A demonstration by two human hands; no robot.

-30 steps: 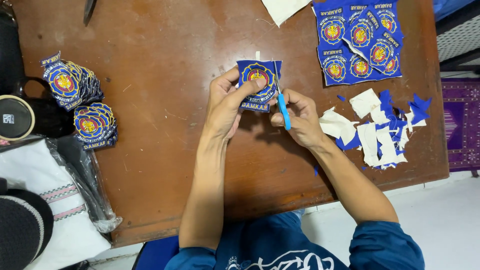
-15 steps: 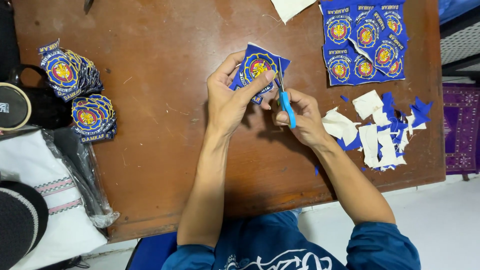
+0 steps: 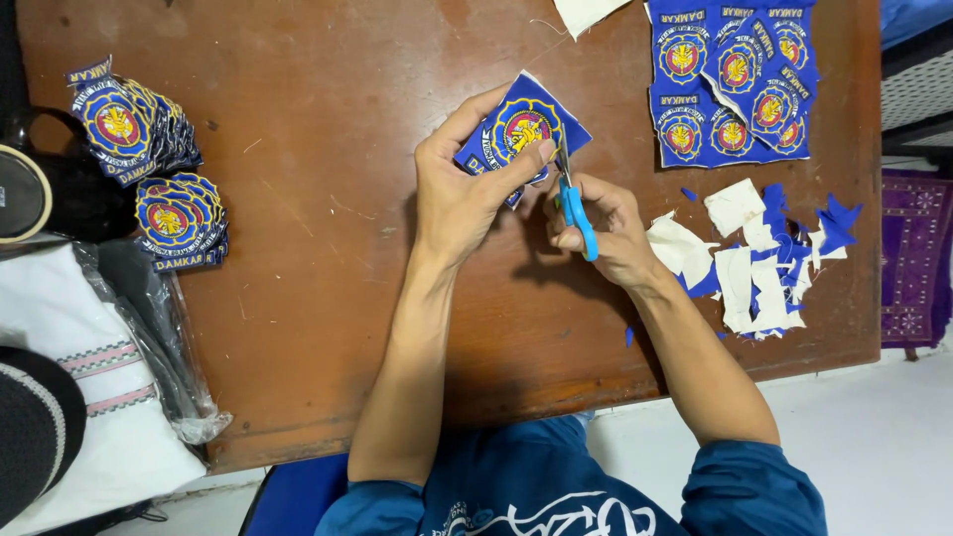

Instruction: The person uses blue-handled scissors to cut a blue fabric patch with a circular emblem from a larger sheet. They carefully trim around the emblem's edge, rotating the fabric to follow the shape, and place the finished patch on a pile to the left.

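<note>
My left hand [image 3: 467, 189] pinches a blue embroidered patch [image 3: 524, 124] with a round yellow and red emblem, holding it tilted above the brown wooden table [image 3: 328, 298]. My right hand [image 3: 606, 230] grips small blue-handled scissors [image 3: 574, 208], whose blades meet the patch's lower right edge. The blade tips are hidden behind my left thumb.
A sheet of uncut patches [image 3: 733, 79] lies at the far right. White and blue offcuts [image 3: 764, 258] are scattered beside my right wrist. Two stacks of trimmed patches [image 3: 149, 159] sit at the left, near a plastic-wrapped white cloth [image 3: 89, 397] and a black cap [image 3: 30, 437].
My left hand has turned the patch, so a corner now points away from me. The scissors stay at its right edge, and both hands have barely shifted.
</note>
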